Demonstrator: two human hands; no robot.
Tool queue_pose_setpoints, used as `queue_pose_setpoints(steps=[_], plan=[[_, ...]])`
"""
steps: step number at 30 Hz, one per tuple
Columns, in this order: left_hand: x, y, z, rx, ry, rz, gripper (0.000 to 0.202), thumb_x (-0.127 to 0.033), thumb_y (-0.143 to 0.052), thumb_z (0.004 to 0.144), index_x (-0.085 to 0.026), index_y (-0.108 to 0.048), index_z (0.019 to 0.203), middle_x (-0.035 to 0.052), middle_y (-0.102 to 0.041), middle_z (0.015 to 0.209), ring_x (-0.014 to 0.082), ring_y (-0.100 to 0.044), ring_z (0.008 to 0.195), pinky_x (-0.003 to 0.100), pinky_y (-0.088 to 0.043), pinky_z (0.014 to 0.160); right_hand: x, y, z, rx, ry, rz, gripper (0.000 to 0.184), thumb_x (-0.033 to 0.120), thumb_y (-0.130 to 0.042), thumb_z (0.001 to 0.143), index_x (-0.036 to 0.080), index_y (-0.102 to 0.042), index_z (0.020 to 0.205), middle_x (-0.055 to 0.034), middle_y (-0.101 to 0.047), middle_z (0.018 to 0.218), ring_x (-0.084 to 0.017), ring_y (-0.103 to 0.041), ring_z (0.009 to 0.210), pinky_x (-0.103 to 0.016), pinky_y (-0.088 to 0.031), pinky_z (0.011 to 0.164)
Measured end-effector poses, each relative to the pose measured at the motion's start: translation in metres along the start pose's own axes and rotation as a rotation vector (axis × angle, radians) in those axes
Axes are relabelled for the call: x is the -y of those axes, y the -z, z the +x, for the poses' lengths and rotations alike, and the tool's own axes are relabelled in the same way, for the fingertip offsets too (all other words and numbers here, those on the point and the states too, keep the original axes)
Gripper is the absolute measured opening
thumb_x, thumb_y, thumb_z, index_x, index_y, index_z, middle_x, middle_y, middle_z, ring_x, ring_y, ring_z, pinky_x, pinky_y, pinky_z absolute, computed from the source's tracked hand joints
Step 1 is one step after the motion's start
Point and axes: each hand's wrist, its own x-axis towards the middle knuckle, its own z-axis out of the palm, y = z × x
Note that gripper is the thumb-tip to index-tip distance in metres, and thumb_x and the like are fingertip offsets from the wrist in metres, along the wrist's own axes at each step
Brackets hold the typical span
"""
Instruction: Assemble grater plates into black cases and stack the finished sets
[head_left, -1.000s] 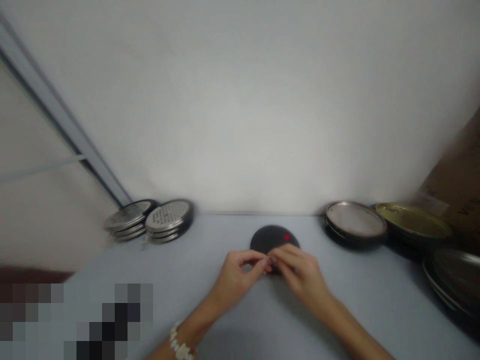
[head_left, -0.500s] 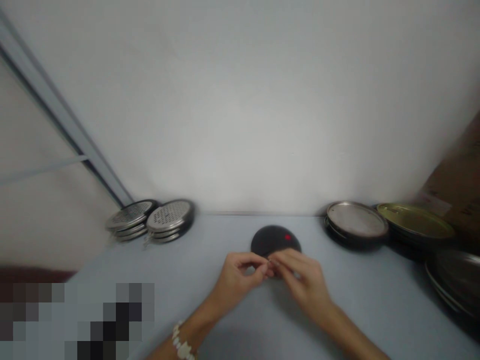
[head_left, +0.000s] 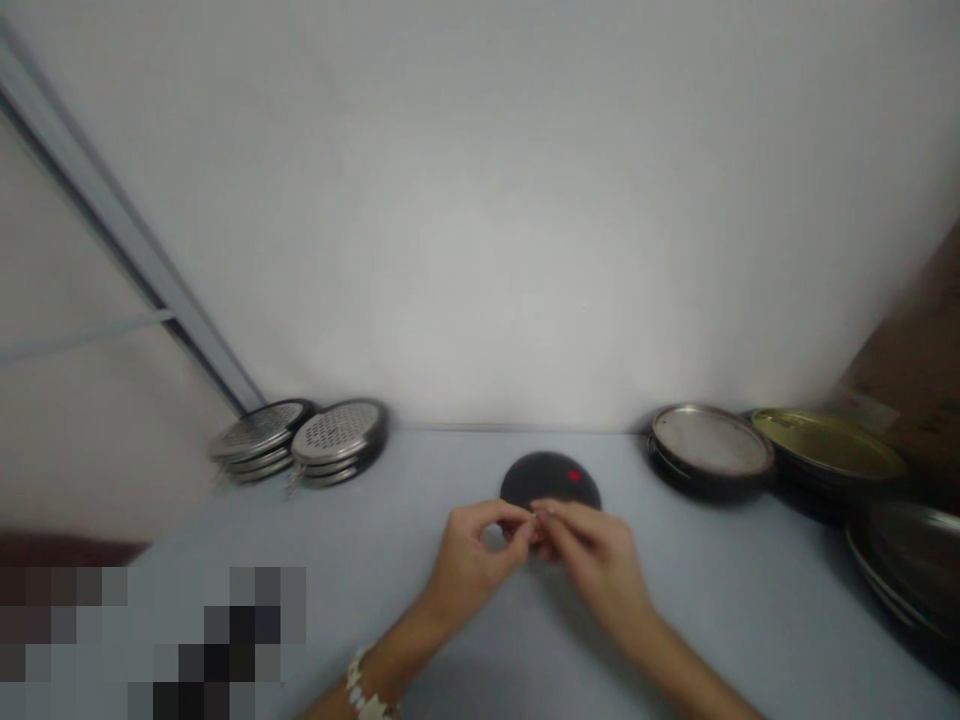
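The left hand (head_left: 472, 570) and right hand (head_left: 596, 565) meet over the near edge of a black disc (head_left: 550, 478) with a red mark, on the table (head_left: 750, 600). Their fingertips (head_left: 541, 520) are pinched narrow, maybe on something tiny, though I can't quite tell from here. A beaded bracelet (head_left: 367, 692) circles the left wrist. Perforated lids (head_left: 337, 440) lie stacked to the left, pans (head_left: 711, 450) to the right.

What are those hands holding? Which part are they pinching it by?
The left hand and right hand meet fingertip to fingertip over a round black disc. Anything pinched there is too small to see, so I cannot tell.
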Motion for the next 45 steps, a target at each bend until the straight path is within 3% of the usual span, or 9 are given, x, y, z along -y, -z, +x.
queue_pose_setpoints(steps=[4,8,10,17,23,26,32,37,45], plan=[[0.008,0.002,0.001,-0.003,-0.163,0.275,0.012,-0.014,-0.063,0.083,-0.017,-0.075,0.080,0.0021,-0.073,0.073,0.0135,-0.066,0.066,0.023,-0.051,0.066,-0.002,0.004,0.004,0.149,-0.122,-0.145,0.044,0.046,-0.046,0.099,0.014,-0.071,0.115,-0.0019,-0.067,0.059,-0.019,-0.062,0.052,-0.028,-0.048,0.053],[0.019,0.001,-0.001,0.084,-0.299,0.409,0.013,-0.007,-0.063,0.082,-0.017,-0.072,0.083,0.0025,-0.075,0.078,0.0153,-0.067,0.071,0.025,-0.051,0.069,-0.002,0.008,0.003,0.215,-0.069,-0.281,0.043,0.039,-0.036,0.103,0.015,-0.064,0.125,-0.0131,-0.074,0.103,-0.027,-0.070,0.096,-0.036,-0.051,0.083],[0.022,0.000,-0.002,0.101,-0.339,0.448,0.013,-0.007,-0.063,0.082,-0.017,-0.071,0.083,0.0028,-0.074,0.077,0.0158,-0.067,0.071,0.026,-0.051,0.069,-0.004,0.008,0.001,0.247,-0.071,-0.296,0.040,0.035,-0.033,0.103,0.015,-0.060,0.127,-0.0147,-0.072,0.112,-0.027,-0.068,0.104,-0.038,-0.049,0.090],[0.022,-0.002,-0.002,0.118,-0.365,0.511,0.011,-0.008,-0.064,0.083,-0.017,-0.070,0.084,0.0025,-0.074,0.078,0.0165,-0.067,0.071,0.027,-0.051,0.069,-0.011,0.003,-0.003,0.265,-0.104,-0.282,0.020,0.023,-0.032,0.100,0.018,-0.046,0.113,-0.0086,-0.070,0.089,-0.022,-0.068,0.080,-0.032,-0.048,0.073],[0.026,0.000,-0.001,0.128,-0.332,0.568,0.010,-0.009,-0.066,0.083,-0.018,-0.071,0.084,0.0023,-0.074,0.077,0.0173,-0.067,0.071,0.028,-0.052,0.069,-0.009,0.006,0.001,0.165,-0.084,-0.318,0.014,0.029,-0.042,0.098,0.022,-0.051,0.089,-0.0046,-0.068,0.080,-0.021,-0.065,0.072,-0.028,-0.044,0.066],[0.026,0.001,-0.001,0.156,-0.328,0.598,0.010,-0.009,-0.065,0.084,-0.017,-0.071,0.084,0.0027,-0.074,0.078,0.0181,-0.068,0.073,0.029,-0.052,0.070,-0.007,0.007,0.001,0.152,-0.069,-0.299,0.016,0.030,-0.042,0.099,0.022,-0.053,0.090,-0.0033,-0.069,0.079,-0.020,-0.066,0.071,-0.027,-0.045,0.066],[0.026,0.001,-0.002,0.206,-0.383,0.695,0.009,-0.012,-0.063,0.087,-0.017,-0.070,0.087,0.0027,-0.073,0.078,0.0188,-0.067,0.072,0.031,-0.051,0.069,-0.012,0.002,-0.001,0.256,0.034,-0.328,0.014,0.019,-0.039,0.099,0.021,-0.052,0.095,-0.0037,-0.069,0.087,-0.018,-0.066,0.078,-0.027,-0.044,0.070],[0.027,0.000,-0.003,0.174,-0.480,0.806,0.012,-0.014,-0.059,0.090,-0.017,-0.068,0.082,0.0025,-0.070,0.072,0.0187,-0.064,0.067,0.030,-0.049,0.065,-0.014,0.003,-0.001,0.287,0.091,-0.386,0.018,0.012,-0.039,0.097,0.021,-0.053,0.090,-0.0035,-0.067,0.086,-0.018,-0.064,0.078,-0.026,-0.042,0.070],[0.026,-0.002,-0.003,0.123,-0.487,0.846,0.012,-0.014,-0.059,0.090,-0.018,-0.067,0.082,0.0019,-0.070,0.070,0.0193,-0.064,0.066,0.031,-0.049,0.064,-0.005,0.005,-0.003,0.295,0.076,-0.444,0.018,0.012,-0.039,0.097,0.021,-0.053,0.091,-0.0045,-0.069,0.088,-0.020,-0.065,0.080,-0.028,-0.042,0.070]])
